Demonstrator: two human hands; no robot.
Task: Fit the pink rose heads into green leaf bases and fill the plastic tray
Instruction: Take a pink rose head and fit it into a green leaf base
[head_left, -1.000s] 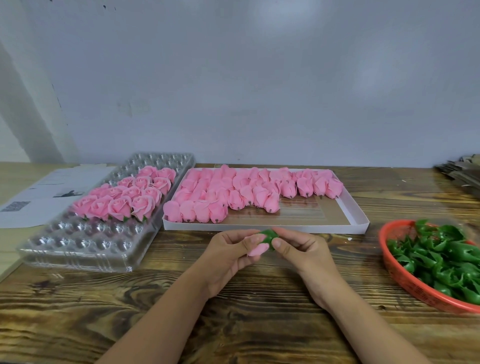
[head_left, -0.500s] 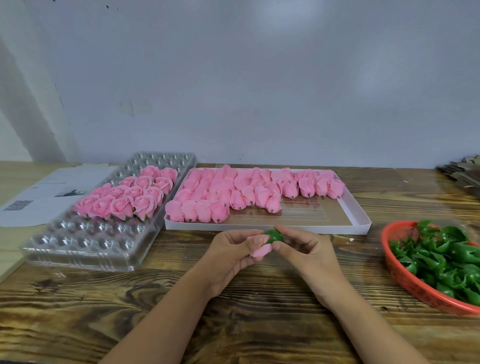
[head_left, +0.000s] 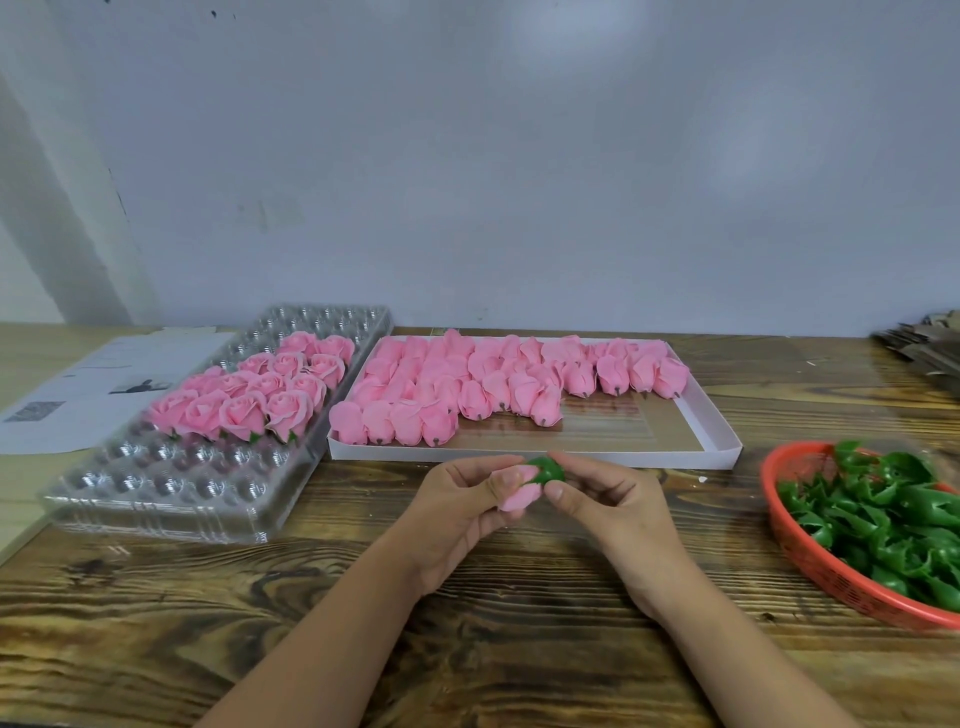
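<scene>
Dark-grained wooden table (head_left: 156, 623) against a plain grey wall (head_left: 519, 156). Landmark: white box (head_left: 722, 441) of loose rose heads (overlapping, uncountable). Left of it, clear plastic tray (head_left: 156, 493), roughly sixteen finished roses (head_left: 249, 400). Right, red basket (head_left: 810, 551) of leaf bases, cut off by the frame. Before the box, left hand (head_left: 462, 514) grips a pink rose head (head_left: 517, 493); right hand (head_left: 608, 509) pinches a green leaf base (head_left: 546, 471) against it. Papers (head_left: 78, 395) far left, text unreadable.

The left hand (head_left: 462, 506) covers most of the held rose head (head_left: 514, 496). The red basket (head_left: 810, 551) and cardboard stack (head_left: 930, 343) are cut off by the right edge. Print on the paper sheet (head_left: 88, 395) is illegible.
</scene>
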